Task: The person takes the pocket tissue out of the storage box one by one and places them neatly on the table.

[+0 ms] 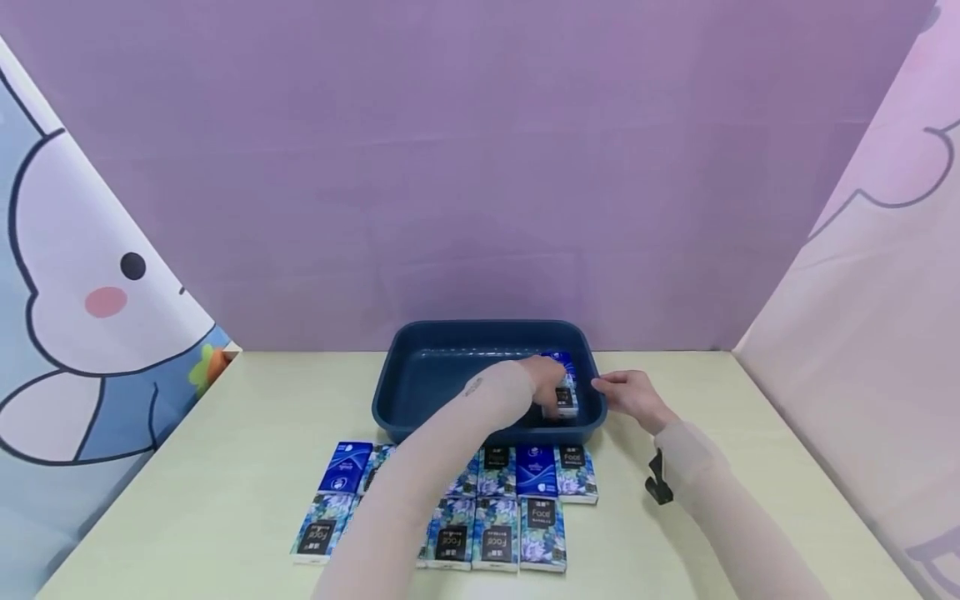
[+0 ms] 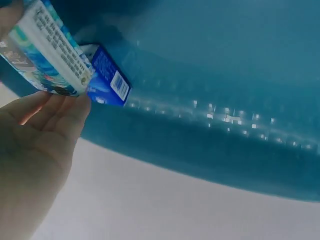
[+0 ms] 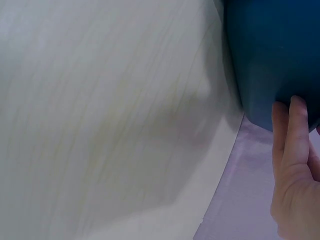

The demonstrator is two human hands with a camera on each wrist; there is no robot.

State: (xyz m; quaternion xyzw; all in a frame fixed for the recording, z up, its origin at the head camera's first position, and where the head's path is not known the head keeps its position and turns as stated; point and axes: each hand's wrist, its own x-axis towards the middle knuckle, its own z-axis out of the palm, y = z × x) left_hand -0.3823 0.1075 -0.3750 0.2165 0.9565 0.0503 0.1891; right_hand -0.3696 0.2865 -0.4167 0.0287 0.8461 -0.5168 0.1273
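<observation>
My left hand (image 1: pixel 544 382) reaches into the right end of a dark blue plastic bin (image 1: pixel 431 329). It grips a flower-printed tissue pack (image 2: pixel 52 52) between thumb and fingers, tilted in the left wrist view. Right beside that pack, a plain blue tissue pack (image 2: pixel 107 80) with a barcode lies in the bin. My right hand (image 1: pixel 630 395) is at the bin's right side. Two straight fingers (image 3: pixel 298 132) of it rest against the outer wall in the right wrist view; its thumb is mostly hidden there.
In front of the bin, two rows of tissue packs lie on the pale table (image 1: pixel 225 467), several flower-printed ones (image 1: pixel 495 533) and some plain blue ones (image 1: pixel 536 472). My left forearm covers part of them. A purple backdrop (image 1: pixel 480 183) stands behind the bin, with printed cloths at both sides.
</observation>
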